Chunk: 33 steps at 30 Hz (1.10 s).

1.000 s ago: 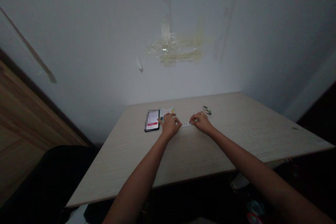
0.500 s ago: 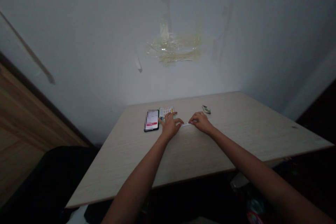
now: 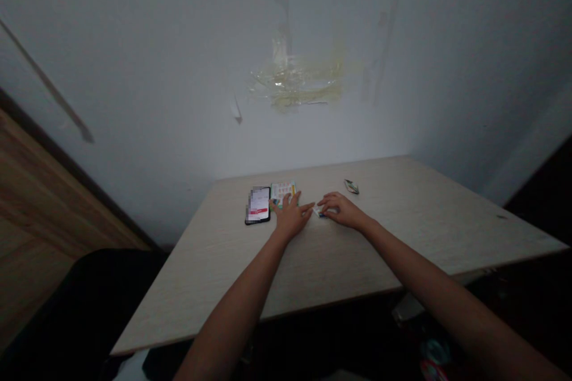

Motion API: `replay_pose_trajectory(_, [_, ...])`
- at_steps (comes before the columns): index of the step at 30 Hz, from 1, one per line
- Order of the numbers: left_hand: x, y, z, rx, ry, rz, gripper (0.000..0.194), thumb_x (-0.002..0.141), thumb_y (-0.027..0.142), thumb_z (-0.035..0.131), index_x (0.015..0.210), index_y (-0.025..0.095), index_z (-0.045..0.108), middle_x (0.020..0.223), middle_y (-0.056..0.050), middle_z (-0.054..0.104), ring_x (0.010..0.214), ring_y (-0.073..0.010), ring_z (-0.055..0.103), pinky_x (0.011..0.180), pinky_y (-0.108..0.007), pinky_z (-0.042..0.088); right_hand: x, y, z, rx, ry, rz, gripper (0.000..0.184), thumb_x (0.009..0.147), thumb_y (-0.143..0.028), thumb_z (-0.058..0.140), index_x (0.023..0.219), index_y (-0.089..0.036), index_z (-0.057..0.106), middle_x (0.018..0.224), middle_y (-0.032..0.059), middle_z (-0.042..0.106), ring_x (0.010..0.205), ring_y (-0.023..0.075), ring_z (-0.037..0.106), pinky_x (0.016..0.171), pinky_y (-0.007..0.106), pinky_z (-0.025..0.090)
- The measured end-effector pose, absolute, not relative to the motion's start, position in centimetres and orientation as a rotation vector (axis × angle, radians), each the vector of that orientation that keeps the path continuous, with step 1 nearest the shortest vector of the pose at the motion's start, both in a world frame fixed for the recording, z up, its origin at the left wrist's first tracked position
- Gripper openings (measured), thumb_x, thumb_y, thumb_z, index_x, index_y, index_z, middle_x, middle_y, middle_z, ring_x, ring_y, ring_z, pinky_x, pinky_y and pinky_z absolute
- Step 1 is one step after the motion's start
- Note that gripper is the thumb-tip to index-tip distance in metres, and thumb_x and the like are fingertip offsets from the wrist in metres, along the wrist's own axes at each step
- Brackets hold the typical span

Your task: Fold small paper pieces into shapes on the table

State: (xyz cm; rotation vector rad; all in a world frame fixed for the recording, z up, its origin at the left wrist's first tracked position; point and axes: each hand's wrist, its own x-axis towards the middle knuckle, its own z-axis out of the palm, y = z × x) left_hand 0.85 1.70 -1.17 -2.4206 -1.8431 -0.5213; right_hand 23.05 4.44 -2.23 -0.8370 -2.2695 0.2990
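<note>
A: How is the small pale piece [image 3: 318, 212] best handled?
B: Probably with light fingertips, one hand steadying while the other works.
A: Its position?
B: Right of the phone [image 3: 258, 206], between both hands. The right hand [image 3: 340, 211] has fingers curled narrow at it; whether they pinch cannot be told. The left hand [image 3: 290, 218] spreads wide, index just beside the piece, others over the printed card [image 3: 283, 187] adjoining the phone.

Matt wood-look tabletop [image 3: 339, 268], smooth phone screen [image 3: 258, 203], paper-like card [image 3: 283, 187], glossy plastic tape [image 3: 308, 94]
</note>
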Motion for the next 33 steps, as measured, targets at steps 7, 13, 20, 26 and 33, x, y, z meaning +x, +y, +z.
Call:
replay_pose_trajectory(7, [0.9, 1.7, -0.9, -2.427, -1.882, -0.481, 0.035, 0.096, 0.056, 0.043, 0.127, 0.057, 0.058, 0.160, 0.004, 0.033, 0.147, -0.0382, 0.023, 0.106, -0.081, 0.000, 22.8, 3.9, -1.9, -0.823, -2.308, 0.291, 0.020, 0.085, -0.016, 0.065, 0.100, -0.025, 0.073, 0.115, 0.0057, 0.072, 0.121, 0.0238, 0.056, 0.104, 0.045, 0.044])
replay_pose_trajectory(13, [1.0, 1.6, -0.9, -2.442, -1.864, -0.538, 0.033, 0.095, 0.055, 0.047, 0.124, 0.055, 0.062, 0.159, 0.003, 0.036, 0.146, -0.0386, 0.024, 0.106, -0.080, -0.001, 22.7, 3.7, -1.5, -0.872, -2.357, 0.255, 0.024, 0.090, -0.024, 0.062, 0.110, -0.027, 0.074, 0.115, 0.0071, 0.072, 0.116, 0.0222, 0.061, 0.102, 0.041, 0.046])
replay_pose_trajectory(20, [0.7, 1.4, -0.5, -2.487, -1.798, -0.656, 0.033, 0.096, 0.045, 0.051, 0.124, 0.043, 0.067, 0.155, -0.002, 0.042, 0.144, -0.0376, 0.029, 0.110, -0.079, 0.003, 22.6, 4.2, -1.9, -0.795, -2.410, 0.214, 0.024, 0.090, -0.023, 0.062, 0.108, -0.028, 0.076, 0.110, 0.0042, 0.075, 0.120, 0.0238, 0.057, 0.105, 0.045, 0.045])
replay_pose_trajectory(26, [-0.6, 1.1, -0.5, -2.735, -1.532, -0.725, 0.029, 0.097, 0.038, 0.051, 0.119, 0.035, 0.069, 0.130, -0.002, 0.068, 0.137, -0.0281, 0.043, 0.115, -0.071, -0.007, 22.6, 3.9, -2.1, -0.821, -2.414, 0.201, 0.025, 0.091, -0.023, 0.060, 0.111, -0.027, 0.075, 0.120, 0.0042, 0.072, 0.127, 0.0255, 0.051, 0.107, 0.047, 0.044])
replay_pose_trajectory(33, [-0.9, 0.9, -0.5, -2.772, -1.490, -0.620, 0.028, 0.100, 0.033, 0.047, 0.119, 0.033, 0.067, 0.129, 0.000, 0.069, 0.140, -0.0235, 0.040, 0.114, -0.070, -0.010, 22.9, 4.0, -2.3, -0.847, -2.393, 0.242, 0.027, 0.089, -0.021, 0.062, 0.112, -0.029, 0.075, 0.119, 0.0028, 0.073, 0.127, 0.0255, 0.053, 0.105, 0.047, 0.046])
